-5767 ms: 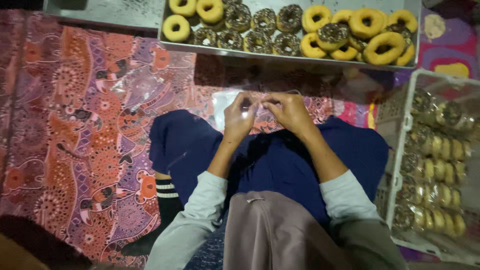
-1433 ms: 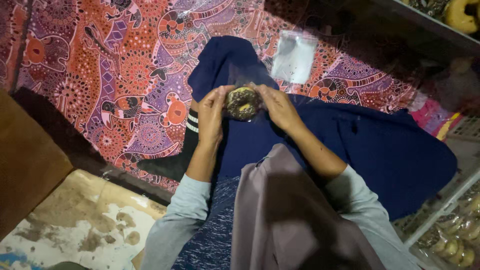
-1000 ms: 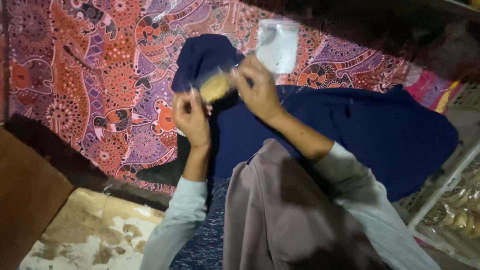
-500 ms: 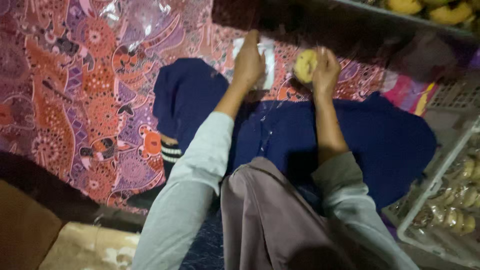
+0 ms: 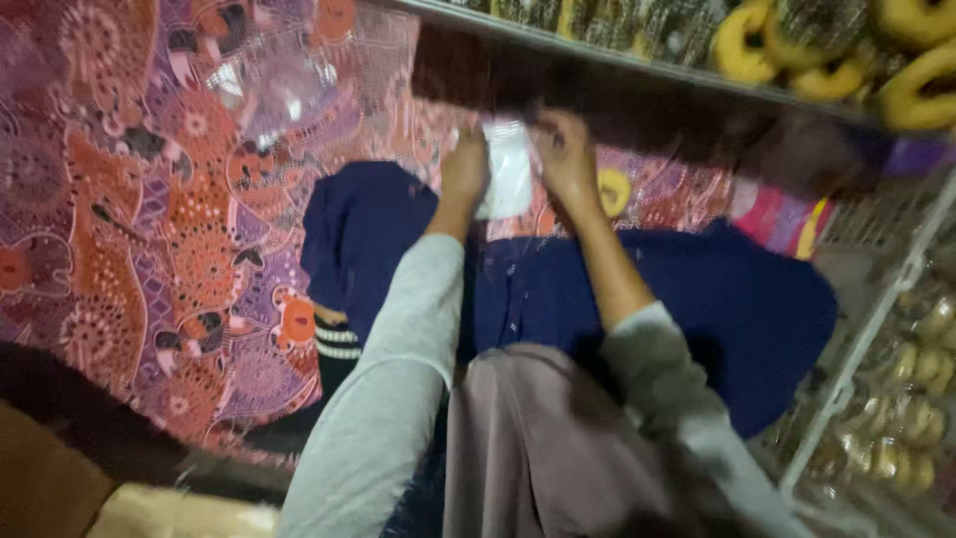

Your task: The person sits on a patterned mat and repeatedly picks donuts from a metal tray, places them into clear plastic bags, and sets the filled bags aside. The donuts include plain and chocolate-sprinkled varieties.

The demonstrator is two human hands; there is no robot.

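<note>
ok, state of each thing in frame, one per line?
left hand: gripping the left edge of the clear plastic bag
right hand: gripping the bag's right edge
clear plastic bag: held up between both hands; blurred, contents unclear
yellow doughnut: lying on the patterned cloth, unbagged
tray of doughnuts: loaded

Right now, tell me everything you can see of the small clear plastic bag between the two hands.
The plastic bag is small, thin and see-through, whitish with glare and blurred. It stands roughly upright above the patterned floor cloth, just below the doughnut tray's edge. The left hand grips its left side and the right hand its upper right. Whether it is empty cannot be told.
</note>
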